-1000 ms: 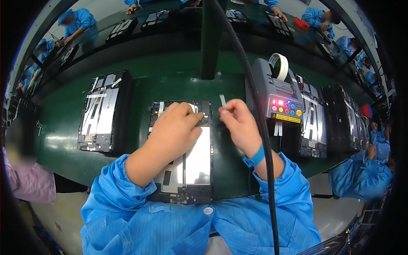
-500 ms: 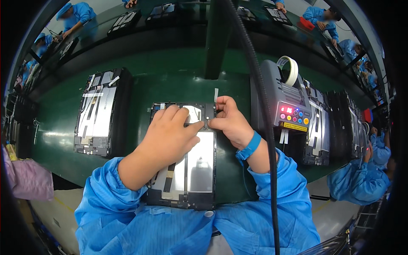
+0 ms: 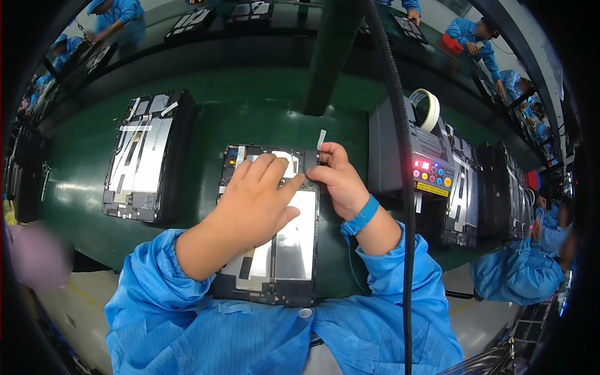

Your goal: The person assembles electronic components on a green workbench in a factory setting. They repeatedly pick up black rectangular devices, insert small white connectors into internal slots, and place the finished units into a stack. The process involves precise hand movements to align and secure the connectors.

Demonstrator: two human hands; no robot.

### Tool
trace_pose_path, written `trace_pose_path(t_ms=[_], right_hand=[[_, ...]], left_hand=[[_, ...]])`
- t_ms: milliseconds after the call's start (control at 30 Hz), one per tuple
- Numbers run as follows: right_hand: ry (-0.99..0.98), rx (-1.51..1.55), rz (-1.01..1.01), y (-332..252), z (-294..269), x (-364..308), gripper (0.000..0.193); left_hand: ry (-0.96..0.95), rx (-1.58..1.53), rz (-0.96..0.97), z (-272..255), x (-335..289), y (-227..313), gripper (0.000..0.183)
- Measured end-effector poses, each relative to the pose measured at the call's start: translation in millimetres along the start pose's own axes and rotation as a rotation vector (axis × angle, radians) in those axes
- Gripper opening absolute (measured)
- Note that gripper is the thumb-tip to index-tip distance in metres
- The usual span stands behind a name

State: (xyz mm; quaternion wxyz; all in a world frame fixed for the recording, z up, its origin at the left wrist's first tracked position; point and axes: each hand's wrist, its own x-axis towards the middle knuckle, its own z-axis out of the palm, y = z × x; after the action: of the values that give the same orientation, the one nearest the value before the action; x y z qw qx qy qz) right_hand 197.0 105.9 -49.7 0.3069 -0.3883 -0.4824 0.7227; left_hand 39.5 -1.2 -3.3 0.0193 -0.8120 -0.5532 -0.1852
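Note:
An opened tablet [image 3: 295, 240], its silver inside facing up, lies on the green table before me. My left hand [image 3: 253, 187] rests across its upper part with the fingers stretched out, the index fingertip near the top right corner. At that corner my right hand [image 3: 342, 181] is curled, with its thumb tip on the tablet's edge. A short strip of white tape [image 3: 322, 139] sticks up from the curled fingers of my right hand. A blue wrist strap [image 3: 362, 215] with a thin cord is around my right wrist. What lies under my left palm is hidden.
A grey tape dispenser [image 3: 400, 150] with a tape roll [image 3: 426, 111] stands at right. Stacked opened tablets are at left [image 3: 140, 165] and at far right [image 3: 461, 194]. A black cable [image 3: 406, 250] hangs down in front. Co-workers sit around.
The view has shifted slightly. My left index finger has straightened a little toward the tablet's top right corner. The right hand stays at that corner with the strip.

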Motion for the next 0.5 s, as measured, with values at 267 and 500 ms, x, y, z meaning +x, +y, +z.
trace_pose_path(t_ms=[267,500], right_hand=[[-0.058,-0.144,0.029,-13,0,0,0.070],[-0.128,-0.808,-0.554,-42,-16,-15,0.006]], left_hand=[[0.036,0.157,-0.036,2,-1,-3,0.049],[0.083,-0.029,-0.077,11,-7,-15,0.042]])
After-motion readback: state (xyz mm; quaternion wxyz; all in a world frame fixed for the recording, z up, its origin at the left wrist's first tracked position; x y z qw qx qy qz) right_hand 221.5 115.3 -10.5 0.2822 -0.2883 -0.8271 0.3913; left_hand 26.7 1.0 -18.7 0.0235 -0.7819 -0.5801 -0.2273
